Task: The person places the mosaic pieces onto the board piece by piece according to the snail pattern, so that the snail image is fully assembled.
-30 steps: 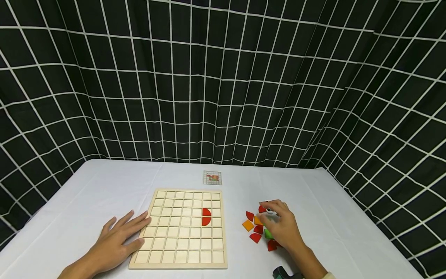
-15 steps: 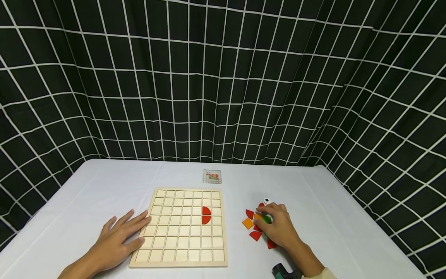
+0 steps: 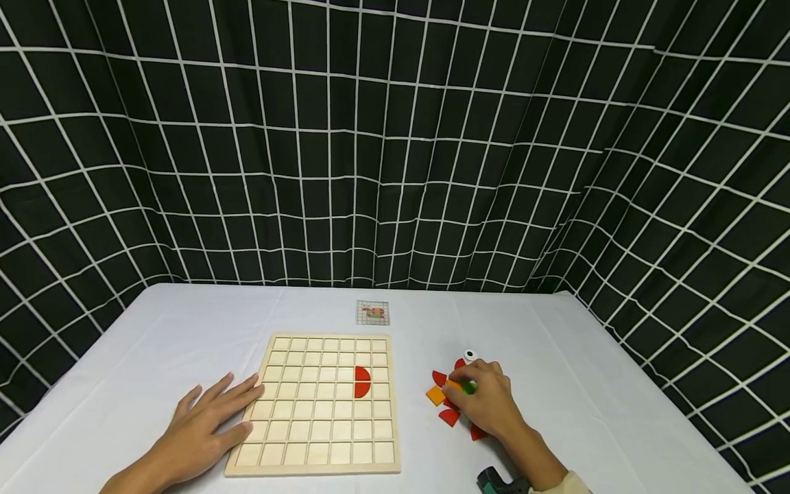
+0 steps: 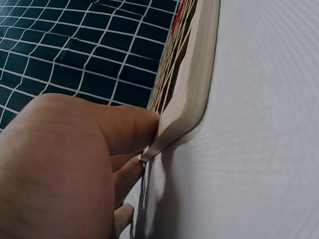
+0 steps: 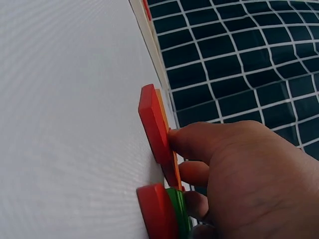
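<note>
My left hand [image 3: 197,429] lies with spread fingers along the left edge of a wooden grid board [image 3: 315,471]; the left wrist view shows fingertips against the board's rim [image 4: 192,94]. On the board, two red quarter-round tiles [image 3: 362,390] form a half circle. To the right, my right hand [image 3: 487,405] reaches into a pile of tiles, thumb and index finger pinching an orange square tile [image 3: 454,385]. A green tile [image 3: 469,387] shows under the fingers. In the right wrist view, red tiles [image 5: 154,124] stand out in front of the thumb. The palm hides part of the pile.
Another orange square tile [image 3: 435,396], several red quarter-round tiles [image 3: 449,417] and a white eye tile [image 3: 470,355] lie around the right hand. A small pattern card [image 3: 373,313] lies behind the board. A black and teal object [image 3: 496,481] is by the right forearm.
My right hand has lowered onto the pile and its thumb and index finger have closed in on the orange square tile. The left hand has stayed at the board's edge.
</note>
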The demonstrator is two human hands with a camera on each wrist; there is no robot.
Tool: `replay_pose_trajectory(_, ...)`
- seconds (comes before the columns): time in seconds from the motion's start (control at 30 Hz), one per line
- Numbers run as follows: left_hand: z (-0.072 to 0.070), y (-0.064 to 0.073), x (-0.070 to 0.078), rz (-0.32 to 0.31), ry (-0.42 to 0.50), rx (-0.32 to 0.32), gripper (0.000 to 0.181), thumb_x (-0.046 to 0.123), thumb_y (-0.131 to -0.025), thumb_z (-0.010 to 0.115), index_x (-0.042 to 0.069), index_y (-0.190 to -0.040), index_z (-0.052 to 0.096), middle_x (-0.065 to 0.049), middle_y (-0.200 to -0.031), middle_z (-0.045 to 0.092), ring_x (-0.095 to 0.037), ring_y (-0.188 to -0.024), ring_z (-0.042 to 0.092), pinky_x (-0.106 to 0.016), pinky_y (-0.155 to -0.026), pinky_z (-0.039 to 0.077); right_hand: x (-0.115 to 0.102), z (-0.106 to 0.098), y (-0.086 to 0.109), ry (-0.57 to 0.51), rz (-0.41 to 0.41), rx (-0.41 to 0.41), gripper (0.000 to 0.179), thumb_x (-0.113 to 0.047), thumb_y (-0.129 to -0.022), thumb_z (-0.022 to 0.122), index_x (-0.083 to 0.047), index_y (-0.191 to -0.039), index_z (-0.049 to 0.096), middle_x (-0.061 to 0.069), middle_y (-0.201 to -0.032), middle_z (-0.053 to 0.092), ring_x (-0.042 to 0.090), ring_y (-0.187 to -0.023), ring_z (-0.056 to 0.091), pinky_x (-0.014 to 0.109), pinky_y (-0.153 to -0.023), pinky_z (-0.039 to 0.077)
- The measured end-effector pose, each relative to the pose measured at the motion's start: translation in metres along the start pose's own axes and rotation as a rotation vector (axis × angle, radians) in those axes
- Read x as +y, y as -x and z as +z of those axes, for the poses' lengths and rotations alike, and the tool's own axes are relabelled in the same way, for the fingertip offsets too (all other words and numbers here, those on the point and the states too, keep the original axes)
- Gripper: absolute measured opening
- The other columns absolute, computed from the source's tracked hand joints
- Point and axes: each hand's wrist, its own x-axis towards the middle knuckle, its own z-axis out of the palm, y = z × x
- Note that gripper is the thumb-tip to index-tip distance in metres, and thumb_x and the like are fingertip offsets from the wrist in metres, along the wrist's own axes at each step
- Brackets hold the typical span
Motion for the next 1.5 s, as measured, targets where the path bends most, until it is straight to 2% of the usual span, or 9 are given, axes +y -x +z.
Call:
replay_pose_trajectory(0.2,0.0021,0.0005,0.0004,-0.019,0.007,-0.015,0.047,0.034,-0.091,0.064,0.014,-0.133,0.06,-0.005,-0.144,0.047,-0.044,-0.134,0.03,-0.068,-0.102,0.004,-0.0027,-0.0042,0.0017,0.032,0.017,-0.007,0.012,-0.02,-0.078,0.079,-0.016,-0.088,0.074,-0.006,-0.093,0.063,0.016,-0.087,0.046,0.045,-0.082,0.035)
replay_pose_trajectory(0.47,0.0028,-0.0003,0.0007,-0.018,-0.002,-0.016,0.047,0.035,-0.092,0.063,0.015,-0.134,0.059,-0.004,-0.145,0.046,-0.043,-0.135,0.029,-0.068,-0.102,0.005,0.0004,-0.0047,0.0002,0.032,0.052,0.036,0.015,-0.02,-0.08,0.078,-0.012,-0.093,0.075,-0.003,-0.088,0.06,0.018,-0.086,0.047,0.041,-0.079,0.038)
replay_pose_trajectory(0.67,0.0019,-0.0004,0.0003,-0.017,-0.005,-0.02,0.047,0.036,-0.091,0.064,0.016,-0.134,0.059,-0.004,-0.145,0.046,-0.043,-0.135,0.03,-0.068,-0.102,0.006,0.0012,-0.0036,-0.0005,0.054,0.048,0.036,0.019,-0.022,-0.078,0.079,-0.011,-0.092,0.075,-0.003,-0.086,0.059,0.019,-0.086,0.048,0.045,-0.081,0.037)
replay_pose_trajectory(0.93,0.0021,-0.0003,0.0,-0.01,0.002,-0.011,0.047,0.035,-0.092,0.063,0.015,-0.134,0.059,-0.004,-0.145,0.046,-0.043,-0.135,0.029,-0.067,-0.103,0.004,0.0032,-0.0057,-0.0038,0.05,0.082,0.079,0.013,-0.018,-0.081,0.076,-0.009,-0.091,0.075,0.003,-0.087,0.061,0.025,-0.088,0.052,0.046,-0.079,0.044)
replay_pose_trajectory(1.1,0.0012,0.0002,0.001,-0.016,0.007,-0.018,0.048,0.035,-0.091,0.064,0.015,-0.135,0.059,-0.005,-0.145,0.046,-0.044,-0.135,0.029,-0.067,-0.103,0.003,0.0033,-0.0048,-0.0014,0.028,0.05,0.072,0.01,-0.012,-0.081,0.076,-0.009,-0.091,0.075,0.0,-0.084,0.059,0.021,-0.084,0.053,0.046,-0.079,0.043)
replay_pose_trajectory(1.3,-0.0013,-0.0005,0.0027,-0.01,0.01,-0.009,0.047,0.035,-0.092,0.063,0.015,-0.134,0.059,-0.004,-0.145,0.046,-0.043,-0.135,0.028,-0.066,-0.103,0.004,0.0018,-0.0051,-0.0018,0.041,0.019,0.032,0.019,-0.02,-0.078,0.079,-0.012,-0.095,0.075,-0.001,-0.09,0.061,0.021,-0.09,0.054,0.056,-0.086,0.038)
replay_pose_trajectory(1.5,-0.0011,-0.0003,0.0022,-0.012,0.01,-0.01,0.047,0.034,-0.091,0.064,0.014,-0.134,0.06,-0.005,-0.144,0.047,-0.044,-0.135,0.029,-0.067,-0.103,0.005,0.0011,-0.0062,-0.0023,0.027,0.027,-0.001,0.02,-0.016,-0.077,0.075,-0.012,-0.097,0.075,-0.002,-0.093,0.061,0.022,-0.092,0.054,0.058,-0.089,0.035)
